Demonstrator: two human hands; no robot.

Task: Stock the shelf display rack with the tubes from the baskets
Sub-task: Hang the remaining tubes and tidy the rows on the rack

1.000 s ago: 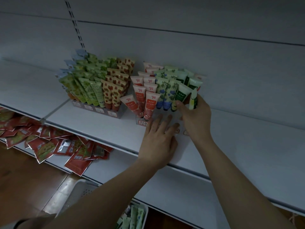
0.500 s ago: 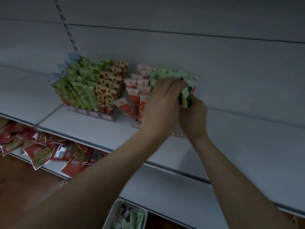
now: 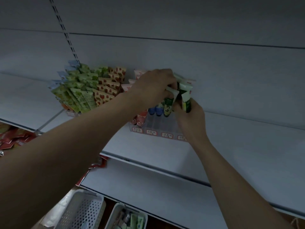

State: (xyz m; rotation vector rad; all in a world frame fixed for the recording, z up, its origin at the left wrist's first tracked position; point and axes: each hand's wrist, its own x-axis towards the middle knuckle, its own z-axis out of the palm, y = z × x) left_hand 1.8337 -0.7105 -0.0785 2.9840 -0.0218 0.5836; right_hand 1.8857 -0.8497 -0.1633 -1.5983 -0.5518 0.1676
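Slotting step: right hand (image 3: pixel 189 116) pinches a green tube (image 3: pixel 186 103); left hand (image 3: pixel 153 86), at ten o'clock, grips racked tubes (image 3: pixel 170 98). Next: seat it upright.

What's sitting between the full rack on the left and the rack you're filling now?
In the head view, only a narrow strip of bare white shelf shows between the full rack and the rack being filled; the left forearm covers part of that gap.

Upper shelf (image 3: pixel 239 146): two display racks side by side, left rack (image 3: pixel 72 113) full, right rack (image 3: pixel 158 132) under both hands. Lower shelf: packets (image 3: pixel 14 138), left. Below: two baskets (image 3: pixel 80 210), tubes in the right one.
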